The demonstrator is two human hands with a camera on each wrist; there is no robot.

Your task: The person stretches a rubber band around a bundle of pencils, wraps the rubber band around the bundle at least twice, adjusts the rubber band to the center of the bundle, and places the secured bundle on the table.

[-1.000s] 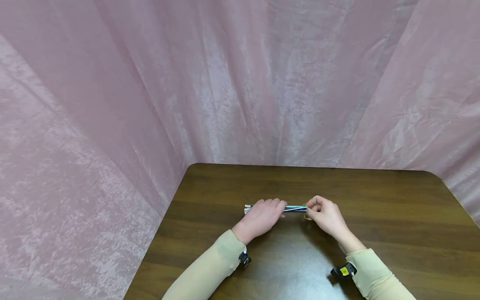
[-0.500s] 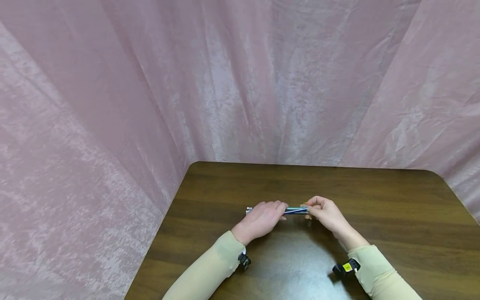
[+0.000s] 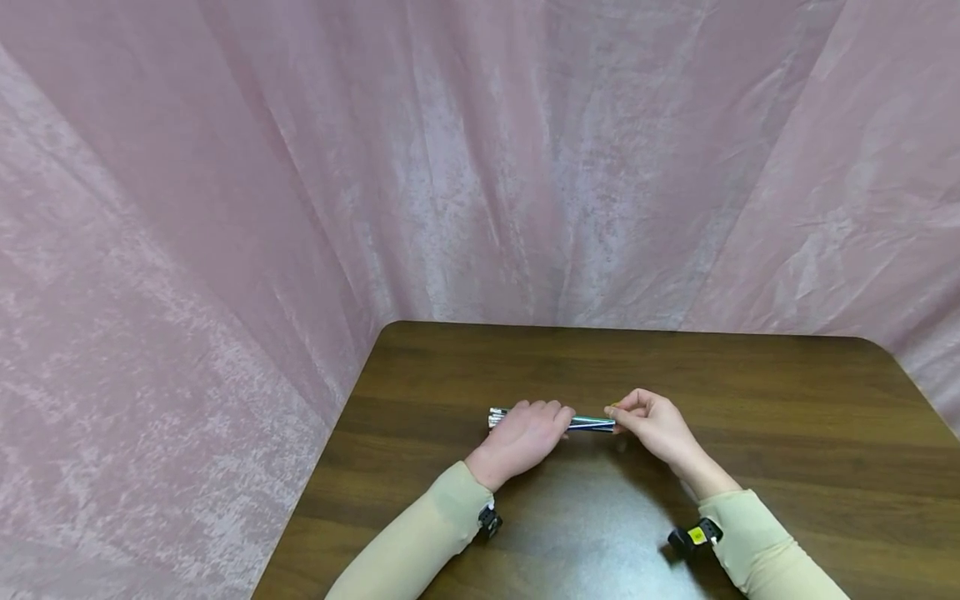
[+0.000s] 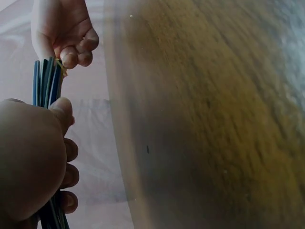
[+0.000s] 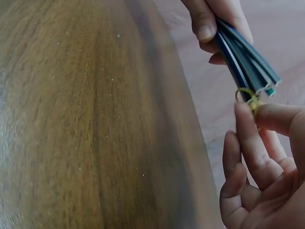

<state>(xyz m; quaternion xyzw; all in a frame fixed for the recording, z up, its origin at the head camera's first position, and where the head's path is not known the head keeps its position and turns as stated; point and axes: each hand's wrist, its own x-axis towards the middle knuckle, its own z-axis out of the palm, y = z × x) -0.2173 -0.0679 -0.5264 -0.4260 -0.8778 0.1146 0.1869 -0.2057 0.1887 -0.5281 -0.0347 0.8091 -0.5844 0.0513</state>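
Note:
A bundle of dark blue and green pencils (image 3: 591,424), their flat ends showing in the right wrist view, lies lengthwise in my left hand (image 3: 522,437). The fingers wrap round its middle, and pale silvery ends stick out on the left. At the right end, my right hand (image 3: 660,429) pinches a yellow rubber band (image 5: 255,104) between thumb and fingertips. The band sits right at the pencil tips; in the right wrist view one loop curves beside the nearest pencil. Whether it goes round the whole bundle is hidden by the fingers.
Both hands are over a brown wooden table (image 3: 450,358) with rounded far corners. A pink curtain (image 3: 480,167) hangs behind it and along the left. Small black cameras (image 3: 696,536) are strapped at both wrists.
My left hand keeps its hold on the pencils. The fingers of my right hand shift slightly at the pencil ends, and the rubber band's loop below them is less visible now.

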